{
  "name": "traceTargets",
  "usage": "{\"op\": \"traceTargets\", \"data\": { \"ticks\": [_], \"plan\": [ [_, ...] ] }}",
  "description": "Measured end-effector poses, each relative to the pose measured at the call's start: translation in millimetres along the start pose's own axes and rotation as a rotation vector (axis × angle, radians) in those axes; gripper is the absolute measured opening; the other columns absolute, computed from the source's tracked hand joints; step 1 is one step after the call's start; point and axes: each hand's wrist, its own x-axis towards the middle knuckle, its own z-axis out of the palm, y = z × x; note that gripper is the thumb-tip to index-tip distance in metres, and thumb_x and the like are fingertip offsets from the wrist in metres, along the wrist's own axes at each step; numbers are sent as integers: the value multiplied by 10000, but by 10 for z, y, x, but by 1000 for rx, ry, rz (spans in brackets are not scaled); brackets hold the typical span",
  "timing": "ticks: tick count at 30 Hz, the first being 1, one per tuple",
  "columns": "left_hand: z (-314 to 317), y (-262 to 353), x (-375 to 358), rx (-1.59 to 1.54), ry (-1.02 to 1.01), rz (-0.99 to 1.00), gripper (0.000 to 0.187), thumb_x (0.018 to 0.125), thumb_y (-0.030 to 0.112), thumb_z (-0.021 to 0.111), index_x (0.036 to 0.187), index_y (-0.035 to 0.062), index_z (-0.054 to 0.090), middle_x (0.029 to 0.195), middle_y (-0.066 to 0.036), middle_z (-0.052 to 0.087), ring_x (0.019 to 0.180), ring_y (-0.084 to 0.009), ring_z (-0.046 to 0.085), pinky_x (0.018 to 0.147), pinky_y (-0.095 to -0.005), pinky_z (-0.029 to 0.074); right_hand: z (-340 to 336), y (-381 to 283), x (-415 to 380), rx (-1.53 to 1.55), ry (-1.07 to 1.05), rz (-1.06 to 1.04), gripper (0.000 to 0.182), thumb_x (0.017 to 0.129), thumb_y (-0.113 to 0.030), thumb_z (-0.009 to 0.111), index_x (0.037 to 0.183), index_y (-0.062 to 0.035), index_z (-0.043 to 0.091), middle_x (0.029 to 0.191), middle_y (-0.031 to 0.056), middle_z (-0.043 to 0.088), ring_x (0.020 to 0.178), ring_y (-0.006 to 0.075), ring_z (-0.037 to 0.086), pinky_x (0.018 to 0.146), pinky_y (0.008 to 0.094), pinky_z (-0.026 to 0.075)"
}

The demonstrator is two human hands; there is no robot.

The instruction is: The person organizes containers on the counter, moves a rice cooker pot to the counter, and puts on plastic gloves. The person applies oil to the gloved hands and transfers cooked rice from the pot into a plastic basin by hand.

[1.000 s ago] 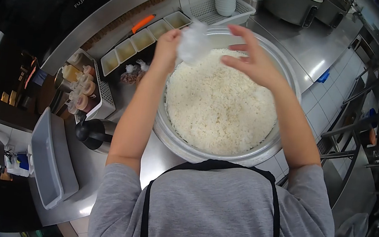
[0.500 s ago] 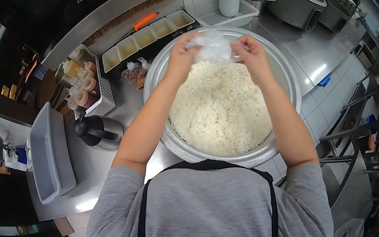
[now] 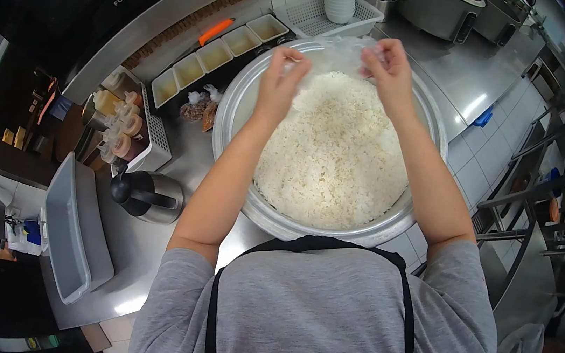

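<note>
A clear plastic bag [image 3: 341,55] is stretched between my two hands over the far part of a large round metal pot [image 3: 230,124]. My left hand [image 3: 282,83] pinches one side of it, thumb and fingers bent together. The opposite side is gripped in my right hand [image 3: 390,77], a little higher and nearer the pot's far rim. Motion and transparency blur the bag's outline. Below the hands, cooked white rice [image 3: 334,155] fills the pot in a broad mound.
Left of the pot stand a steel thermal jug [image 3: 160,197], a basket of squeeze bottles [image 3: 152,150] and a grey tub [image 3: 82,229]. Rectangular containers [image 3: 214,55] line the back. A white basket [image 3: 308,21] holds stacked bowls [image 3: 338,0]. Rice cookers [image 3: 437,12] stand at back right.
The bunched bag has been spread wider and thinner. My hands have moved apart, the right one rising slightly. The pot and rice stay in place.
</note>
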Motion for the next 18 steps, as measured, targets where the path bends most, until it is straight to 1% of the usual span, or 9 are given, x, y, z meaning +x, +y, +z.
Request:
{"op": "traceTargets", "data": {
  "ticks": [1, 3, 5, 7, 10, 14, 16, 17, 18],
  "plan": [
    [83, 35, 3, 0, 1, 0, 242, 811, 224, 648, 960, 84, 518, 791, -9, 544, 594, -78, 468, 508, -205, 373, 50, -7, -29, 39, -125, -66, 224, 848, -101, 639, 947, -44, 447, 796, 21, 520, 688, 67, 550, 560, 208, 490],
    [172, 70, 24, 35, -119, -380, 254, 811, 249, 660, 957, 98, 515, 813, 20, 543, 708, -64, 473, 538, -226, 390, 139, -4, -114, 72, -223, -104, 201, 840, -70, 634, 907, -39, 448, 830, 19, 510, 717, 68, 535, 584, 227, 506],
    [110, 7, 73, -67, -149, -344, 222, 783, 226, 663, 903, 91, 533, 767, 20, 551, 628, -67, 474, 518, -228, 373, 166, 13, -166, -19, -336, -69, 166, 832, -35, 617, 849, -35, 452, 805, 6, 491, 688, 67, 511, 615, 226, 504],
    [-23, -142, 136, 429, 68, 34, 148, 742, 165, 642, 807, 76, 542, 663, 0, 542, 542, -77, 444, 498, -238, 356, 86, 33, -128, -69, -261, -9, 191, 809, -51, 642, 804, -33, 452, 778, -2, 462, 665, 78, 488, 607, 215, 471],
    [-98, -117, 144, 601, 170, 102, 140, 686, 131, 630, 768, 55, 545, 631, -108, 544, 514, -181, 490, 511, -321, 394, -51, 236, 36, -424, -57, 44, 282, 699, -83, 734, 791, -35, 471, 752, 12, 462, 658, 88, 488, 566, 241, 411],
    [-126, -93, 104, 650, 190, 206, 150, 692, 129, 630, 783, 51, 541, 650, -116, 557, 516, -220, 506, 518, -309, 403, 40, -214, -51, -383, 9, 106, 262, 676, -78, 734, 819, -34, 518, 717, 18, 494, 654, 112, 511, 587, 259, 424],
    [-75, 5, 46, 553, 162, 218, 139, 692, 105, 628, 786, 45, 543, 651, -103, 560, 551, -218, 540, 546, -303, 428, 91, -485, -86, -615, -28, -722, 216, 764, -98, 689, 912, -7, 560, 702, 8, 501, 638, 116, 500, 605, 275, 443],
    [-26, 49, 24, 550, 162, 219, 139, 692, 105, 628, 786, 45, 543, 651, -103, 560, 551, -218, 540, 546, -303, 428, 149, -442, -151, -618, -28, -723, 216, 764, -98, 689, 912, -7, 560, 702, 8, 501, 638, 116, 500, 605, 275, 443],
    [29, 89, -9, 434, 91, 226, 132, 693, 91, 623, 791, 45, 546, 671, -98, 566, 581, -213, 555, 565, -296, 437, 230, -328, -246, -662, -230, -536, 214, 780, -101, 669, 941, 1, 571, 712, 18, 515, 633, 124, 504, 599, 274, 438]
  ]
}}
